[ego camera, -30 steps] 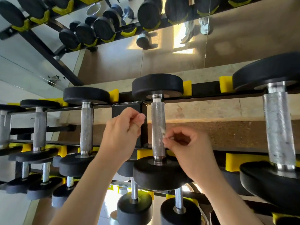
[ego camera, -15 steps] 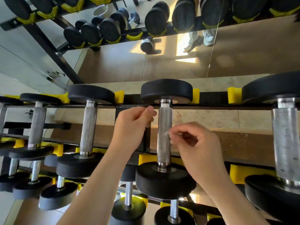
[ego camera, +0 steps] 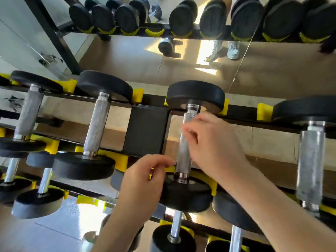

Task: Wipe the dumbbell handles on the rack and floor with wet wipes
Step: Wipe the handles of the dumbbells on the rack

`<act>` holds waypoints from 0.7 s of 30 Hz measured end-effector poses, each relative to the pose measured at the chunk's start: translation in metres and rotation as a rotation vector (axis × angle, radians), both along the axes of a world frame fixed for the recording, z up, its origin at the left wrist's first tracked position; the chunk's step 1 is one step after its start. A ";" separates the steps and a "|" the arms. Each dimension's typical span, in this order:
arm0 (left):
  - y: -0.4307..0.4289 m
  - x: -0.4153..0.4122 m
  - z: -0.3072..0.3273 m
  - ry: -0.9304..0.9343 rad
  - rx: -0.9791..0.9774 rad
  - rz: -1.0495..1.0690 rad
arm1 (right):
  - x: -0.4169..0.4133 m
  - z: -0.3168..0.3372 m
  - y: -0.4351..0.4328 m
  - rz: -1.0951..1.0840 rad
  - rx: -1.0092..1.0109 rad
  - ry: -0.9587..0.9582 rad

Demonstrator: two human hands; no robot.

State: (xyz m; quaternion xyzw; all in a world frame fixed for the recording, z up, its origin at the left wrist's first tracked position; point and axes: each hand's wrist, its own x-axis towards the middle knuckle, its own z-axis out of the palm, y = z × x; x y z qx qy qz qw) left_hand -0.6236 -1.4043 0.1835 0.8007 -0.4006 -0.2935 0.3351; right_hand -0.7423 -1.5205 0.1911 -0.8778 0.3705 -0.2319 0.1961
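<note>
A dumbbell with a knurled steel handle (ego camera: 184, 151) lies across the top tier of the black rack (ego camera: 146, 131), between yellow cradles. My right hand (ego camera: 214, 148) is at the handle's far half. Its curled fingers pinch a small pale scrap of wet wipe (ego camera: 187, 129) against the steel; the scrap is blurred. My left hand (ego camera: 145, 180) sits lower, beside the handle's near end. Its thumb and forefinger are pinched together close to the steel, and I see nothing between them.
More black dumbbells fill the same tier: one to the left (ego camera: 96, 131), another at far left (ego camera: 27, 115), and one with a dull whitish handle at right (ego camera: 311, 164). Lower tiers hold smaller ones (ego camera: 174, 231). A mirror (ego camera: 127, 57) stands behind the rack.
My right hand slid up the handle toward the far head. My left hand dropped from beside the upper handle to its near end. The view shifted left and closer.
</note>
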 end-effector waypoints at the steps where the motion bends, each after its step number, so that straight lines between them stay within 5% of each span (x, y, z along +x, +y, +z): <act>1: 0.003 -0.002 -0.001 0.027 -0.026 0.034 | 0.006 0.004 -0.011 -0.019 -0.048 0.017; 8: 0.007 -0.003 0.003 -0.001 -0.084 0.000 | -0.022 0.002 0.029 0.331 0.001 0.284; 14: 0.010 0.001 0.002 0.021 -0.084 -0.054 | 0.002 0.014 -0.021 0.193 -0.068 0.127; 21: 0.007 -0.003 0.005 0.014 -0.081 -0.063 | -0.020 0.002 0.015 0.469 0.061 0.243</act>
